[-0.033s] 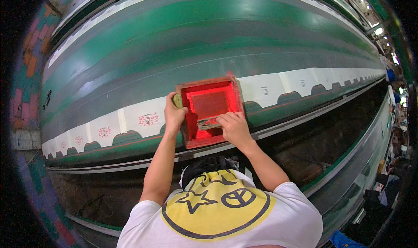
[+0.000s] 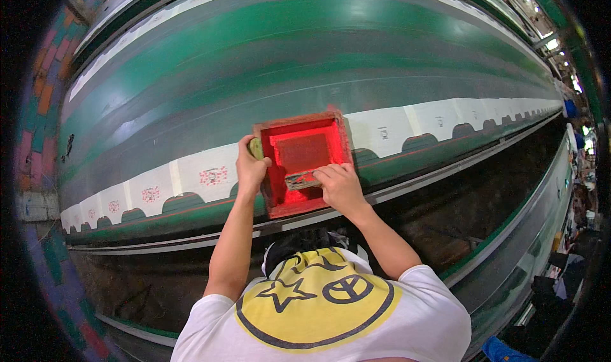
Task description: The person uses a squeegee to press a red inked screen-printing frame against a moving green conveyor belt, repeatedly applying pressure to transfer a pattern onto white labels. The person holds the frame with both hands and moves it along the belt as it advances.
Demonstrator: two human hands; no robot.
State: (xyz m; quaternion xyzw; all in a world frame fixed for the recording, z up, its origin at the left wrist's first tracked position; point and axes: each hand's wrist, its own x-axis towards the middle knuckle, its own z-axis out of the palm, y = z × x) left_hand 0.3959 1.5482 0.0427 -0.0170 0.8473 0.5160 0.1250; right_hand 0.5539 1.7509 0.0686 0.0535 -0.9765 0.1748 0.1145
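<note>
Red printing frame (image 2: 304, 161) flat on long green table (image 2: 254, 63), centre of view, over row of white fabric pieces (image 2: 197, 171).
Left hand (image 2: 251, 166) at frame's 9 o'clock edge, fingers curled shut round rim.
Right hand (image 2: 340, 185) at frame's 5 o'clock, fingers closed on small squeegee (image 2: 300, 181) inside frame.
Printed red motifs (image 2: 212, 175) on pieces toward 9 o'clock; unprinted pieces toward 3 o'clock.

glossy green table (image 2: 254, 50); paint-stained wooden frame (image 2: 301, 118) with red mesh; matt white cloth pieces (image 2: 203, 171).
</note>
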